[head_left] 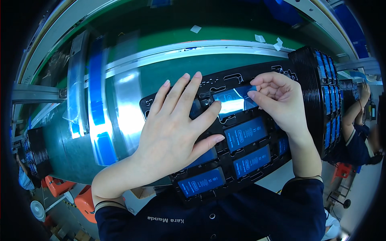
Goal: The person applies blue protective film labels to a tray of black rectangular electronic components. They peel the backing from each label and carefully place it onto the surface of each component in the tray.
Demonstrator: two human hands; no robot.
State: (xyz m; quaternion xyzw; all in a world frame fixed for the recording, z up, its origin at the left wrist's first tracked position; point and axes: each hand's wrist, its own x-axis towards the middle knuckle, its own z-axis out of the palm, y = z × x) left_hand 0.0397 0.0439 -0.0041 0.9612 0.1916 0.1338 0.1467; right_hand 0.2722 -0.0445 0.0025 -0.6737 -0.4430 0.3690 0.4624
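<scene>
A black moulded tray [229,156] lies tilted in front of me, with flat blue batteries [246,134] in its slots. My left hand [173,110] is open, fingers spread over the tray's left part, and hides some slots. Its index fingertip reaches the left edge of a glossy battery [233,102] in the far row, which reflects bright light. At that battery's right corner, my right hand [277,96] pinches with thumb and index finger, the other fingers curled. Whether a thin film is also between those fingertips is too small to tell.
A tall stack of similar loaded trays [313,96] stands at the right. Clear and blue film strips [98,104] hang over the green bench [60,148] at the left. White scraps [196,29] lie beyond the metal rail [173,53]. Another person's arm [358,104] shows far right; orange stools [85,203] stand lower left.
</scene>
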